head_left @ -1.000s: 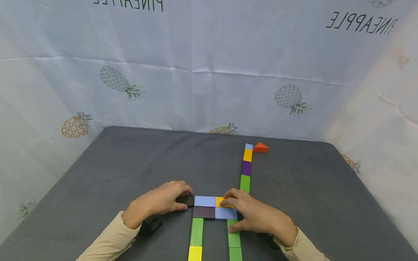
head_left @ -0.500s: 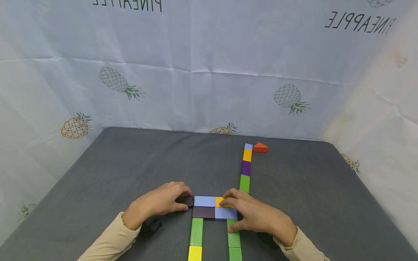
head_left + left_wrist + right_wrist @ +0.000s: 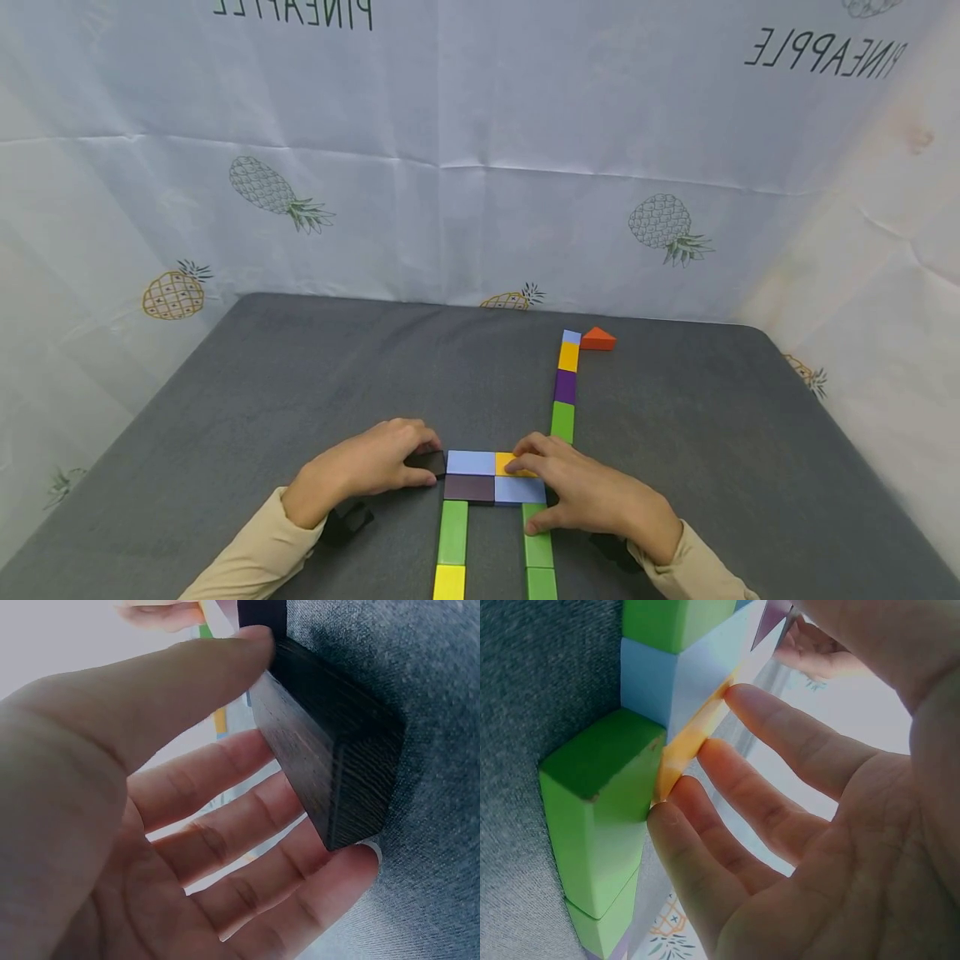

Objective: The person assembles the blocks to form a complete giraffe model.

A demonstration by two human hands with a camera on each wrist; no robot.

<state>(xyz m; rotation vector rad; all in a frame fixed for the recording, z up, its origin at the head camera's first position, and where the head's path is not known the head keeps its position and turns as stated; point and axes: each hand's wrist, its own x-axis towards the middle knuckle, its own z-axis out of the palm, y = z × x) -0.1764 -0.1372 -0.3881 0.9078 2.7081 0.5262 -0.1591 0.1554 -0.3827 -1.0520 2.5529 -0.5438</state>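
My left hand [image 3: 375, 462] pinches a black block [image 3: 426, 463] between thumb and fingers at the left end of a flat block layout. In the left wrist view this block [image 3: 334, 742] shows wood grain and lies on the grey cloth. Beside it, a light blue block [image 3: 471, 462] and an orange block [image 3: 503, 460] form the far row. A dark purple block [image 3: 469, 489] and another light blue one [image 3: 519, 492] form the near row. My right hand [image 3: 592, 496] rests over the right end. Its fingertips touch the orange block [image 3: 681, 754] in the right wrist view; its thumb lies over a green block [image 3: 538, 550].
Two legs of blocks run toward me, the left one with a green [image 3: 452, 533] and a yellow block [image 3: 449, 583]. A line of several blocks, starting with a green one [image 3: 562, 421], stretches away at right. A red-orange triangular block [image 3: 597, 339] sits beside its far end.
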